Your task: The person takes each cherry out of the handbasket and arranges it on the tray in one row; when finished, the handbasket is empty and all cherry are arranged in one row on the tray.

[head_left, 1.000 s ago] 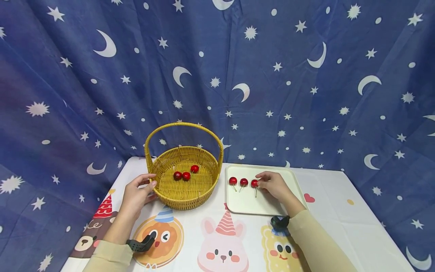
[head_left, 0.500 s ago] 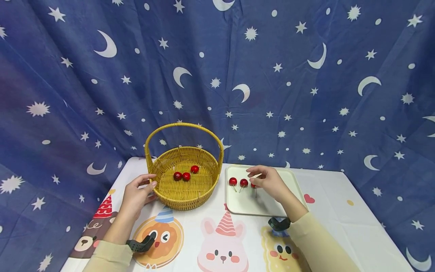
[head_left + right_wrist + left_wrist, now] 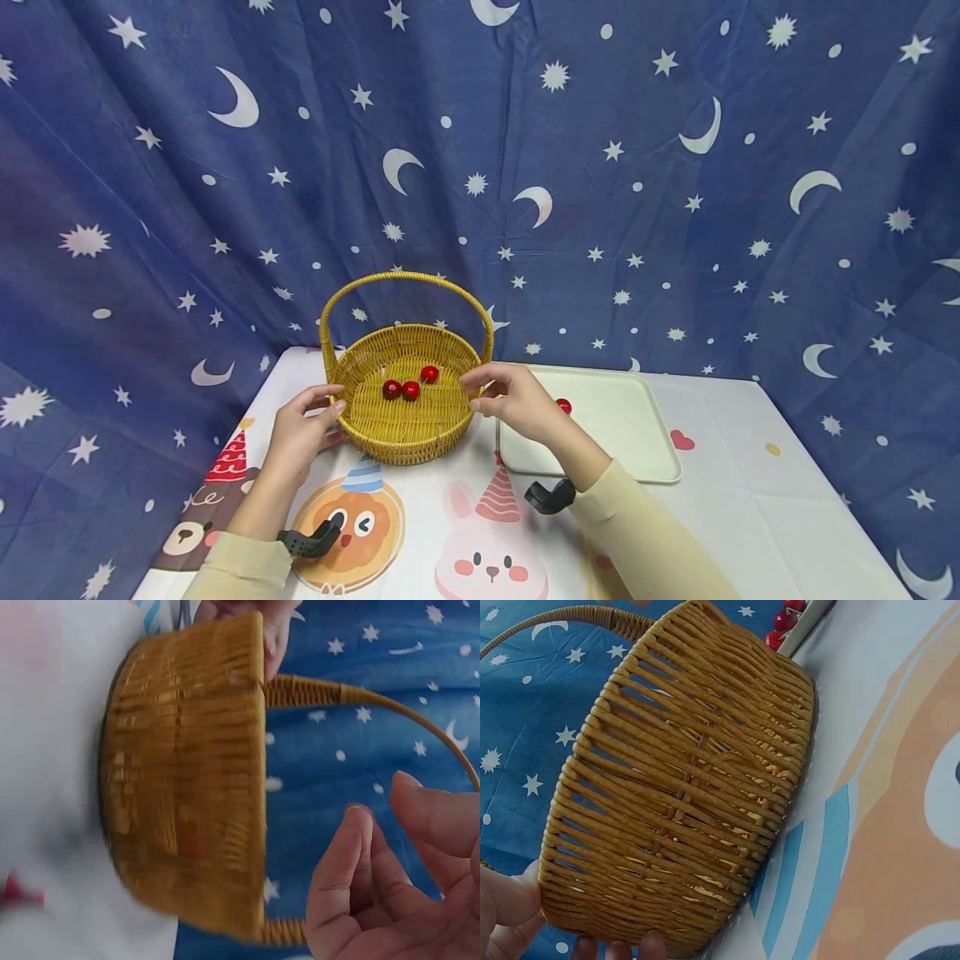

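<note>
A yellow woven basket point(image 3: 408, 425) with a tall handle stands on the table, and three red cherries point(image 3: 411, 390) lie on its floor. My left hand point(image 3: 300, 427) grips the basket's left rim, its thumb over the edge and fingers against the outer wall in the left wrist view. Over the right rim hovers my right hand point(image 3: 519, 404); the right wrist view has its thumb and fingers apart with nothing between them. Behind that hand, one cherry point(image 3: 564, 406) shows on the cream tray point(image 3: 618, 425). The left wrist view catches several cherries point(image 3: 784, 620) by the tray's edge.
The table wears a white cloth point(image 3: 750, 483) printed with cartoon figures. A blue curtain point(image 3: 585, 208) with moons and stars hangs right behind the basket and tray. The basket's handle point(image 3: 401, 275) arches high over its opening.
My right hand has left the cherries on the tray and swung left to the basket's right rim, holding nothing visible. My left hand and the basket have stayed put.
</note>
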{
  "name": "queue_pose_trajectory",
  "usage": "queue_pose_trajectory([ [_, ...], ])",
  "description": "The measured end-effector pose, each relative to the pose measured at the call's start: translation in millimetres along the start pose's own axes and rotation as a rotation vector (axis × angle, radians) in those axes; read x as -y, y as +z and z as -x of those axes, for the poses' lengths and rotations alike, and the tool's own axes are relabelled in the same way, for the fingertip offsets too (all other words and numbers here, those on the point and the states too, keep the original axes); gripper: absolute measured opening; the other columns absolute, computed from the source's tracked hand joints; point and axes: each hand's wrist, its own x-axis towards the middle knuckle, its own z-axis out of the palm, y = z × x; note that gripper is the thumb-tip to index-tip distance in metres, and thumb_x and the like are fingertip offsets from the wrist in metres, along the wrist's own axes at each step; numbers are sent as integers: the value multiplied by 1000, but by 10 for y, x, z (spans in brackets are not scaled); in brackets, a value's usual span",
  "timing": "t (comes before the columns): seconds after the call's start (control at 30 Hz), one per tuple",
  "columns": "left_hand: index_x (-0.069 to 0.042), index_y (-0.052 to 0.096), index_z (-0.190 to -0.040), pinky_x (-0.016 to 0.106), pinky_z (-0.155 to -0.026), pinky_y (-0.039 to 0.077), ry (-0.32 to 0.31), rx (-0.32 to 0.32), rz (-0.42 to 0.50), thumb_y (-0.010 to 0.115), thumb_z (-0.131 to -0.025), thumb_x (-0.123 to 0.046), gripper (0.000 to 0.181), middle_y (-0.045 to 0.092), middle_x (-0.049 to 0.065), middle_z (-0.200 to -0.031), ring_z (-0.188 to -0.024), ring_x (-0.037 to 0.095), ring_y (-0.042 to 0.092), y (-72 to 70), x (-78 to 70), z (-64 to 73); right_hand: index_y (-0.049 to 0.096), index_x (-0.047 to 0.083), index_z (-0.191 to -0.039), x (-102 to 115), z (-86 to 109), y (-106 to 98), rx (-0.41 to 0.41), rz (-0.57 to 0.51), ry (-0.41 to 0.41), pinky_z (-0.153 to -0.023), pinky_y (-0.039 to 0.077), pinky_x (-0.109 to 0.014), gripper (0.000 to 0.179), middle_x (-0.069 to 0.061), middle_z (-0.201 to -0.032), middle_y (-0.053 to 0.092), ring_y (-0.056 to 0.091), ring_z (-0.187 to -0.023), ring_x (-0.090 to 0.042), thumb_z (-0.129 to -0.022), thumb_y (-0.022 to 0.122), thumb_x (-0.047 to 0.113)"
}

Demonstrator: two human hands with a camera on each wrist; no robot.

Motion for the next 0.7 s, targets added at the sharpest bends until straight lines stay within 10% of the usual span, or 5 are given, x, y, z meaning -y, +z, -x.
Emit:
queue_pose_trajectory([
  [0.47,-7,58,-151,30,-84,66,6,-2,-5,63,-110,-15,43,47,12,-136,-96,10,66,4,11,2,73,13,-137,-109,-719,487,84,108,17,-78,57,-26,44,-19,-126,74,69,-94,-23,-95,77,0],
  [0.7,-8,58,-151,31,-84,67,-3,3,-4,64,-109,-15,43,47,12,-136,-97,11,67,7,16,-11,71,14,-141,-220,-948,576,160,187,90,-93,60,-38,49,-15,-134,74,68,-125,-34,-95,78,2],
])
